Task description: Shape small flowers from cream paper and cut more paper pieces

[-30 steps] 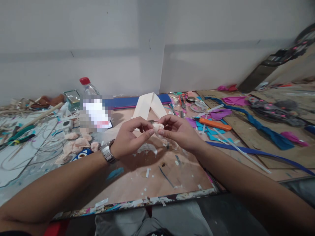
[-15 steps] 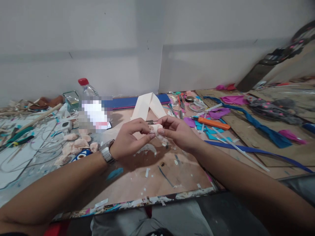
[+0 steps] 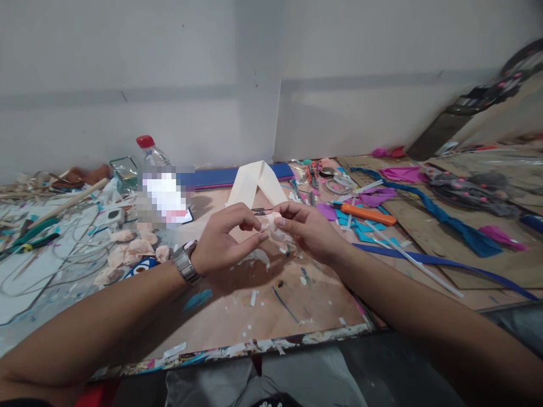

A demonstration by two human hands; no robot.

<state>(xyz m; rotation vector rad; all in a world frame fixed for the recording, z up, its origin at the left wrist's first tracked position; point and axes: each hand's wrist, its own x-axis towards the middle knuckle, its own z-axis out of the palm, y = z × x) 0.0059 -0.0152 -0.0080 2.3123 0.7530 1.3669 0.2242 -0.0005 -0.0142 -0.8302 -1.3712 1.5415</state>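
the right hand (image 3: 311, 233) pinched a crumpled pale pink piece (image 3: 272, 221) between thumb and fingers, holding it above the middle of the table (image 3: 237, 316). the left hand (image 3: 227, 234) was at the left side of that piece, its thumb and forefinger curved toward each other with a narrow space between the tips — whether they gripped its edge, i could not tell. a metal watch (image 3: 185, 264) circled the left wrist. just past the fingertips lay a small dark tool (image 3: 260, 211), and beyond it a folded cream strip (image 3: 246, 178) made a peak in front of a long blue case (image 3: 212, 177). to the left, more crumpled pink pieces (image 3: 136, 249) sat in a heap, with a lit phone (image 3: 165, 195) and a bottle (image 3: 145, 141) with a red cap farther back, both partly blurred out. pliers (image 3: 40, 240) with green handles lay at the far left, near a wooden stick (image 3: 74, 200). to the right, an orange cutter (image 3: 367, 213) rested over blue scraps (image 3: 367, 230), with a blue ribbon (image 3: 399, 254) nearer and a clear stick (image 3: 416, 260) crossing it. farther right, a twisted teal strip (image 3: 449, 217) ran across a brown board (image 3: 445, 254).
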